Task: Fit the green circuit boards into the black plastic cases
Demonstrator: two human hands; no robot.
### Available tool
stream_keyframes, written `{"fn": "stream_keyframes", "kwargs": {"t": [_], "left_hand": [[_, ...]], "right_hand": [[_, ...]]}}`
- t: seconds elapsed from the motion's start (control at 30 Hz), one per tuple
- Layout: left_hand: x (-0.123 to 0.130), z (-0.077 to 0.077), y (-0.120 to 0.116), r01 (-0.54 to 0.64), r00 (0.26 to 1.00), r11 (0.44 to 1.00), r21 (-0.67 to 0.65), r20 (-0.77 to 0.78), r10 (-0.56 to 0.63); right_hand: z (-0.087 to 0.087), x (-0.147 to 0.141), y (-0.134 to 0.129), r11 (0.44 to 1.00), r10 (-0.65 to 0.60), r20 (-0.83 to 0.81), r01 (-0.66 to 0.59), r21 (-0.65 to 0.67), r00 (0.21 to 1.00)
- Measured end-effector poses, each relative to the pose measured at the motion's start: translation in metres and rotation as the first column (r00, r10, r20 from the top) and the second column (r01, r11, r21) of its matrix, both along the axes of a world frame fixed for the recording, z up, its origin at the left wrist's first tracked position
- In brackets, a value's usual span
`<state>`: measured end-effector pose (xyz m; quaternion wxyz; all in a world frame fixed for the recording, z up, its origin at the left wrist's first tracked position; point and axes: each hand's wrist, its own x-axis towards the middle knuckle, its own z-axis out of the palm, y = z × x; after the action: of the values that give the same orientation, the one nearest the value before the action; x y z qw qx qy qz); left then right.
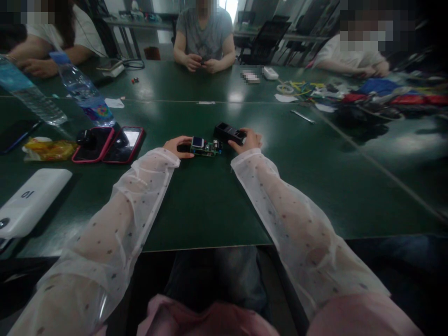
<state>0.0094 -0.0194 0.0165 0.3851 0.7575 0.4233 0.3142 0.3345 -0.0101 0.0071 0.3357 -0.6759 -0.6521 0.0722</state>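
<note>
A green circuit board with a small screen lies at the middle of the green table. My left hand grips its left end between thumb and fingers. Just behind and to the right is a black plastic casing, tilted away to the left. My right hand closes on the right end of that casing, thumb in front. The casing and the board are close together; whether they touch I cannot tell. Sheer white sleeves cover both my forearms.
Left of my hands are two red-edged phones, a yellow wrapper, water bottles and a white power bank. A wrench and tangled cables lie to the right. Across the table sit several people.
</note>
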Motion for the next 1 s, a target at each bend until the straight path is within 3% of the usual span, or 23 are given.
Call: {"fn": "stream_keyframes", "kwargs": {"t": [0.53, 1.0], "left_hand": [[0.001, -0.008, 0.008, 0.001, 0.999, 1.0, -0.012, 0.032, -0.001], [0.0, -0.002, 0.001, -0.035, 0.999, 0.999, -0.024, -0.01, 0.035]], "right_hand": [[0.002, 0.0, -0.003, 1.0, 0.031, 0.005, -0.031, -0.003, 1.0], [0.003, 0.0, -0.005, 1.0, 0.022, 0.004, -0.022, -0.022, 1.0]]}}
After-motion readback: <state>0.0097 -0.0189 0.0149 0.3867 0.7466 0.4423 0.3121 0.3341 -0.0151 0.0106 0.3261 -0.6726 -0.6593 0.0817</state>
